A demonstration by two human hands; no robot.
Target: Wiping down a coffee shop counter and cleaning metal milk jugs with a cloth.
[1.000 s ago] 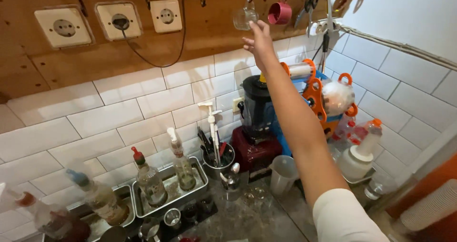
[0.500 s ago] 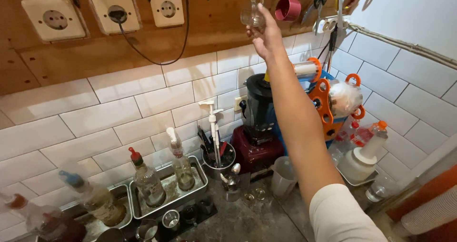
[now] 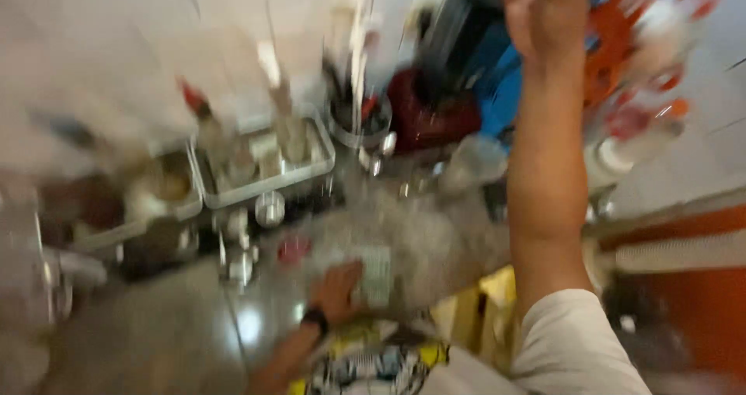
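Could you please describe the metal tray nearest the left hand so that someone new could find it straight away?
Start at the grey countertop where the left hand rests flat. Look up toward the blurred white wall: the shiny rectangular metal tray sits there holding bottles. Unlike the darker tray to its left, it carries a bottle with a red cap.

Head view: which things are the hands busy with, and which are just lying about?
In hand: right hand, raised, contents blurred; left hand resting on counter beside pale card-like thing.
Lying about: metal tray, red-capped bottle, red blender base, small metal cup.
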